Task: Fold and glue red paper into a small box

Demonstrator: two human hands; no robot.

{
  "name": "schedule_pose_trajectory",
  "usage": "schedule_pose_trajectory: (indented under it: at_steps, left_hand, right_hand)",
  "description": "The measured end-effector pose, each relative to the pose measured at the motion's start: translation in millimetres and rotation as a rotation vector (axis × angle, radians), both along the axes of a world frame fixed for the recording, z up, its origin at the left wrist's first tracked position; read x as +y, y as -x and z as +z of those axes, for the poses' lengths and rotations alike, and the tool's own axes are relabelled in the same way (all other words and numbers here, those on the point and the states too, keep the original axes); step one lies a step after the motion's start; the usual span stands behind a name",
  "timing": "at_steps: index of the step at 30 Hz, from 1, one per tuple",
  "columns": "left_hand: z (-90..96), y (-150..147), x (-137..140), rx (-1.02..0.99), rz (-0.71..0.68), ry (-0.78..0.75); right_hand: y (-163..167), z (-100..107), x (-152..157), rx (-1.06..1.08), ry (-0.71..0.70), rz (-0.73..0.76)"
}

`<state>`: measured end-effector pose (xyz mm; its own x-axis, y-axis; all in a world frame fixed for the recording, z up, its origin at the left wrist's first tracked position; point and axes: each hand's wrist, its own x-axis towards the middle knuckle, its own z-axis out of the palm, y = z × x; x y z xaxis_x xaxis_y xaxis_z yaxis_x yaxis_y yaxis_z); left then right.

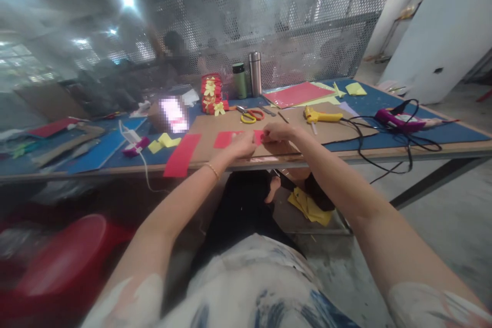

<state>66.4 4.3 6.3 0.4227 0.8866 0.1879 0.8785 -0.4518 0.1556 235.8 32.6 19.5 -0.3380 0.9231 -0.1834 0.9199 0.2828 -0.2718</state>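
Observation:
A small red paper strip [223,139] lies on the brown cardboard sheet [203,124] in front of me. My left hand [243,145] is closed on the strip's middle, its fingertips partly hidden. At the strip's right end my right hand [277,132] pinches the paper between curled fingers. A longer red paper piece [182,156] lies left of my hands and hangs over the table's front edge. Just beyond my hands are scissors with yellow and orange handles [249,117]. A yellow hot glue gun [323,115] rests on the cardboard to the right.
A red paper craft with yellow flowers [212,95] stands near a green bottle [239,81] and a steel flask [255,74]. Red and yellow sheets [300,94] lie behind. Black cables [361,136] run to a purple power strip [400,120]. Yellow scraps [164,142] lie left; a red stool [69,256] stands below.

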Motion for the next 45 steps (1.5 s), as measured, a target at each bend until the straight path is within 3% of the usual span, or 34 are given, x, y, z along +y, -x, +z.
schedule_pose_trajectory:
  at_steps: [6,9,17,23,27,33,38,45]
  left_hand:
    - [-8.5,-4,-41,0.261,-0.153,-0.212]
    - [-18.1,2,-51,0.276,-0.163,-0.28]
    - [-34.9,4,-53,0.175,-0.075,-0.336]
    - [-35.1,5,-58,0.185,-0.079,-0.33]
    - [-43.4,6,-58,0.207,-0.079,-0.359]
    - [-68.0,8,-61,0.132,-0.025,-0.42]
    - [-78.6,8,-62,0.123,-0.012,-0.456]
    - [-71.4,5,-64,0.101,-0.003,-0.42]
  right_hand:
    - [0,-3,1,-0.028,-0.051,0.003]
    - [-1,-6,1,-0.044,-0.092,0.008]
    - [-2,-10,0,-0.127,-0.175,0.028]
    - [10,-22,-23,-0.15,-0.402,0.037]
    - [16,-37,-38,-0.137,-0.513,0.194]
    - [12,-51,-39,-0.142,-0.599,0.297]
    - [17,-57,-42,-0.127,-0.611,0.265]
    - [20,-55,-36,-0.119,-0.582,0.206]
